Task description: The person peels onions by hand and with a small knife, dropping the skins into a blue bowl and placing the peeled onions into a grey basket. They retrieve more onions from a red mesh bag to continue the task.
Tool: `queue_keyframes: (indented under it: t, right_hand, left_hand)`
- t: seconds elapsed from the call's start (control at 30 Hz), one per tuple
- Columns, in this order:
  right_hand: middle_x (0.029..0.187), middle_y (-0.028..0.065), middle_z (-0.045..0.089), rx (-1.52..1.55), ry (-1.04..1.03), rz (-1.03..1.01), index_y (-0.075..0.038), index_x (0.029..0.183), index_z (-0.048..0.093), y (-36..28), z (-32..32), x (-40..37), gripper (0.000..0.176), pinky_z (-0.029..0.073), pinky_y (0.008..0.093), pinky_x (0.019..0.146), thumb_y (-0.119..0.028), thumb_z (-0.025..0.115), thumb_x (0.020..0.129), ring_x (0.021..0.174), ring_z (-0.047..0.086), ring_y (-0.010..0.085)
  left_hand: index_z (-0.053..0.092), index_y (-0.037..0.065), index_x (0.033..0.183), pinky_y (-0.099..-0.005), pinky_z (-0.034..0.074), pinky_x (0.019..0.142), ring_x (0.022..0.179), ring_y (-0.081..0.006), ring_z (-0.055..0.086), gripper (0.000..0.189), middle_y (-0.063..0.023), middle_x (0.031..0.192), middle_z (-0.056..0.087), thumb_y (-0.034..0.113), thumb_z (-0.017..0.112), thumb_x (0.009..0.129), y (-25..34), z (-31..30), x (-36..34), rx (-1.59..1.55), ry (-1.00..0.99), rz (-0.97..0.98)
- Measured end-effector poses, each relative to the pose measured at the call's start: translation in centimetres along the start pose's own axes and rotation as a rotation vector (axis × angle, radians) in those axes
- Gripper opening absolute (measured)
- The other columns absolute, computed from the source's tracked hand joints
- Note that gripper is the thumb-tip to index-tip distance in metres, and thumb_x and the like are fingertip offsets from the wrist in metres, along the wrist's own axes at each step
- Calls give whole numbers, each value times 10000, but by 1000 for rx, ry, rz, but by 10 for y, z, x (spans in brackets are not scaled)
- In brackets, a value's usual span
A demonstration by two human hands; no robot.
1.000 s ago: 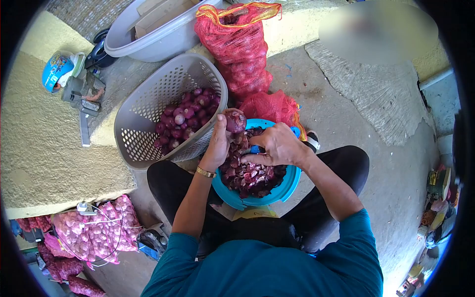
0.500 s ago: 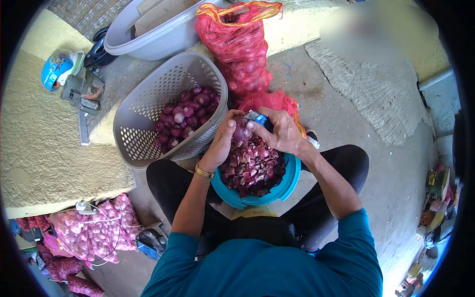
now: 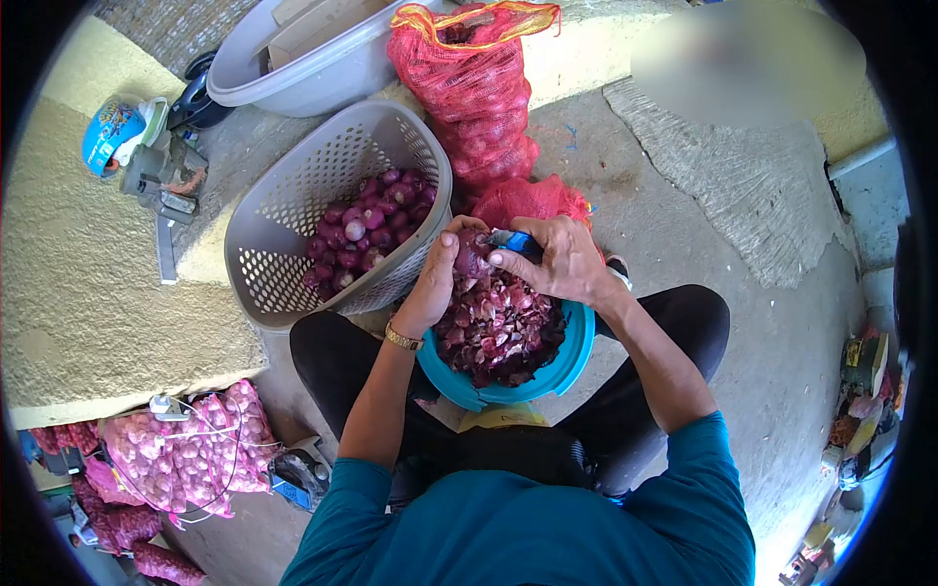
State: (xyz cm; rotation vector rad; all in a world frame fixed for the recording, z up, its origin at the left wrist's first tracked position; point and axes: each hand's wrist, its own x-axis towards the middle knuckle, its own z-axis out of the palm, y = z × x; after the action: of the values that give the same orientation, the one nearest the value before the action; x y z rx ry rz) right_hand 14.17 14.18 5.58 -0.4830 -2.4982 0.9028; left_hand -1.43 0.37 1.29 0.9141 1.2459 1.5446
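Note:
My left hand is closed around a red onion above the teal basin. A small blue-handled blade is gripped in my right hand, its tip against the onion's right side; the exact shape of the blade is hard to make out. Beneath both hands, loose onion skins fill the basin, which stands between my knees. To the left, a grey perforated basket holds several shiny purple onions at its bottom.
An open red mesh sack of onions stands beyond the basin, with a slumped red net before it. A pale tub sits behind the basket. At lower left lie pink mesh bags by a raised ledge. Assorted items line the right edge.
The blue-handled blade has tilted and come lower against the onion, and the onion has turned in my left hand. My right hand has shifted slightly; the basin and basket stay put.

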Motion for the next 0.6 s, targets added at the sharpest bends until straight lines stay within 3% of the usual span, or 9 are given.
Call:
queue_keyframes:
  t: [0.1, 0.17, 0.47, 0.6]
  right_hand:
    - [530, 135, 527, 3, -1, 3, -57, 691, 579, 2, 1, 0, 524, 450, 448, 505, -543, 707, 839, 523, 583, 363]
    - [531, 135, 532, 6, 1, 1, -59, 693, 586, 3, 1, 0, 518, 453, 448, 506, -541, 705, 842, 524, 586, 364]
    - [539, 143, 542, 17, -22, 8, -53, 704, 596, 1, 1, -1, 511, 459, 449, 507, -532, 712, 838, 536, 598, 367]
    - [537, 144, 547, 30, -20, -4, -44, 705, 594, 0, 2, -2, 567, 469, 446, 508, -581, 768, 752, 543, 607, 370]
  left_hand:
    - [510, 85, 1214, -207, 459, 691, 856, -64, 557, 593, -17, 1037, 576, 588, 251, 1035, 0, 0, 0, -9, -16, -11]
    - [502, 87, 1251, -211, 400, 626, 821, -41, 533, 674, 20, 1017, 587, 670, 284, 991, -3, 0, 1, -30, -5, -28]
    - [500, 87, 1241, -220, 382, 626, 766, -48, 510, 666, 25, 938, 578, 659, 258, 1000, 0, 1, 0, -15, -23, -44]
    - [489, 81, 1243, -240, 446, 704, 840, -76, 557, 655, -4, 995, 588, 645, 257, 1005, -8, -2, 4, 34, -32, 22]
